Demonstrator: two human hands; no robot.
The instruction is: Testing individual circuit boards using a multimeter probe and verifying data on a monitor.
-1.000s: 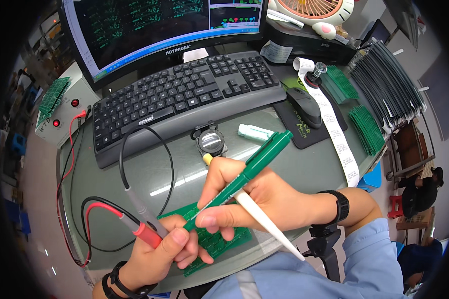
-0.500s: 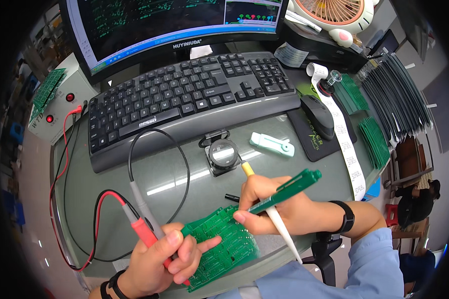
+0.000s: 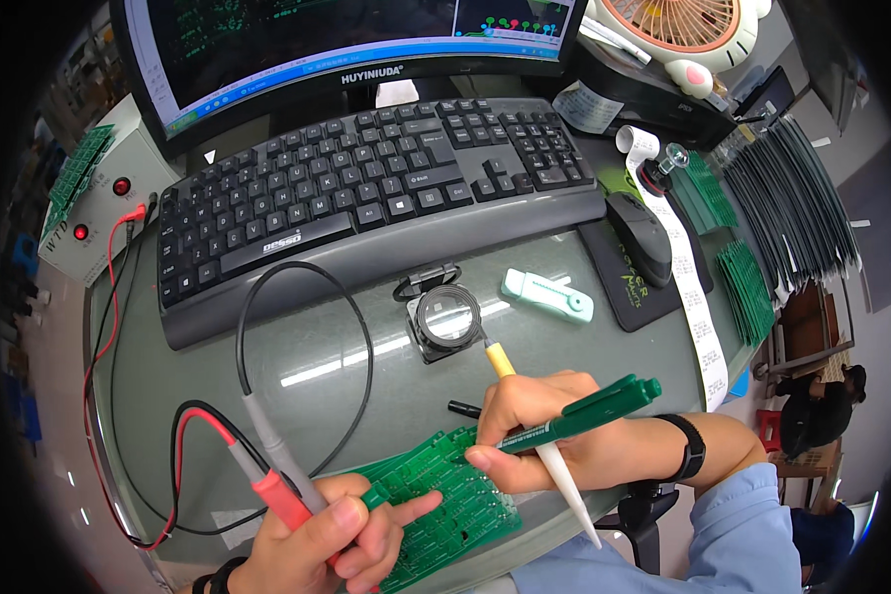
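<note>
A green printed circuit board [image 3: 455,505] lies near the desk's front edge, with another board's edge showing beneath it at the left. My left hand [image 3: 332,535] is closed around a red test probe [image 3: 282,498] and a grey test probe [image 3: 279,445], its index finger stretched out onto the board. Their tips are mostly hidden by the hand. In my right hand [image 3: 540,421] is a green marker pen [image 3: 604,411], pointing down at the board's upper part. Between the same fingers sits a white tapered tool [image 3: 567,490] with a yellow collar [image 3: 500,358].
Beyond the hands stand a round magnifier [image 3: 448,317], a mint-green utility knife [image 3: 547,295] and a keyboard [image 3: 386,203]. A mouse [image 3: 639,238], paper strip [image 3: 698,332] and upright boards [image 3: 745,292] are at the right. Probe cables [image 3: 371,356] loop left to a white box [image 3: 104,203].
The whole view has shifted a little, so the board and both hands sit lower in the picture. Both hands keep their hold, and the marker stays over the board.
</note>
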